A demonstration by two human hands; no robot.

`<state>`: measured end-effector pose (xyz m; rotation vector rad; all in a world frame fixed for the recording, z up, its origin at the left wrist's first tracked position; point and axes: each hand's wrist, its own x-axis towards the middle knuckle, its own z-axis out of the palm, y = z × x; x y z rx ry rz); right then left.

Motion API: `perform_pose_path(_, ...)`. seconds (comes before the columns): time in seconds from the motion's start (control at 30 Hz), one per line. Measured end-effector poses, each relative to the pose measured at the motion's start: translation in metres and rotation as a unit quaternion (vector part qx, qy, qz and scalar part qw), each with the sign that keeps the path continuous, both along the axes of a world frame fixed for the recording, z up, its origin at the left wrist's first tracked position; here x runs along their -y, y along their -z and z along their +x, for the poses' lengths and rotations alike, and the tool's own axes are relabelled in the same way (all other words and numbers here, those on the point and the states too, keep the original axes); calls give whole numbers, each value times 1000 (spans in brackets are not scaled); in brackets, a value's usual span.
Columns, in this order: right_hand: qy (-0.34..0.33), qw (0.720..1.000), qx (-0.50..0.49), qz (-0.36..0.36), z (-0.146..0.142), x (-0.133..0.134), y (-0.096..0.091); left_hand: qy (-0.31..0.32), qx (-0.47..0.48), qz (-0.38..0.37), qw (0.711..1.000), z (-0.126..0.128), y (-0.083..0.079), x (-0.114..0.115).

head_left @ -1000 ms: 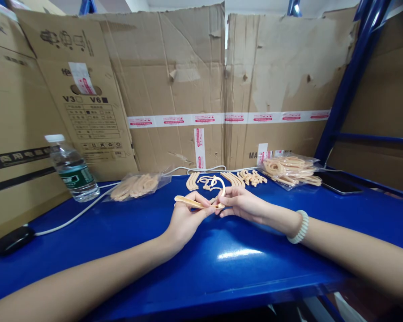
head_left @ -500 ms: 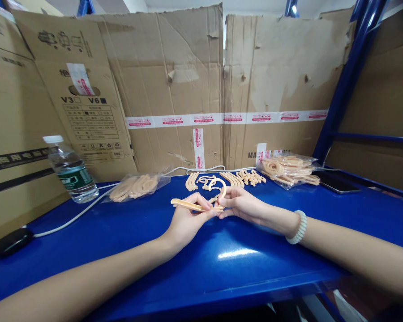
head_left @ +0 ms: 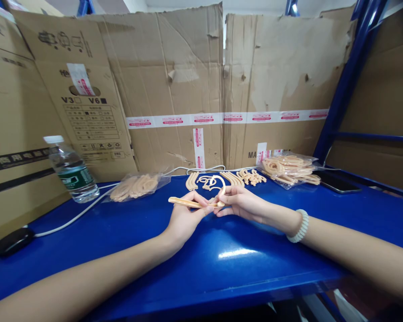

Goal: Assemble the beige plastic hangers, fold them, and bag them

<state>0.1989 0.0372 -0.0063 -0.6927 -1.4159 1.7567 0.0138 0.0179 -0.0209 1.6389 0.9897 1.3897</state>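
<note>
My left hand (head_left: 183, 221) is closed around a long, slim beige plastic hanger arm (head_left: 181, 202), whose free end points left. In my right hand (head_left: 245, 203), a beige curved hanger hook (head_left: 223, 183) is pinched between thumb and fingers, its bend upward. The base of the hook meets the right end of the arm between my fingertips; whether they are locked together is hidden. Just beyond my hands lie curved arms (head_left: 191, 182) on the left, looped hook pieces (head_left: 204, 180) in the middle, more arms (head_left: 234, 179), and small beige parts (head_left: 254, 177) on the right.
On the blue table (head_left: 255, 277) are a bag of beige parts (head_left: 134, 187) at left and a fuller bag (head_left: 285, 168) at right. A phone (head_left: 339, 182), water bottle (head_left: 72, 172), black device (head_left: 11, 241) and white cable (head_left: 77, 217) lie around. Cardboard (head_left: 168, 89) walls the back.
The hanger arm's free end has shifted slightly left and up. The hook has turned a little and its base sits closer over the arm's end. Both hands keep their holds.
</note>
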Motion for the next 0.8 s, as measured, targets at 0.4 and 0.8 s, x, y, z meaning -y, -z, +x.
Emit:
perform_pose_path(0.4,13,1000,10,15,-2,3,0,21,-9,16,1000,0,-1,3)
perform_pose_path(0.8,72,996,12,57,-10,4,7,21,-19,16,999,-1,-1,1)
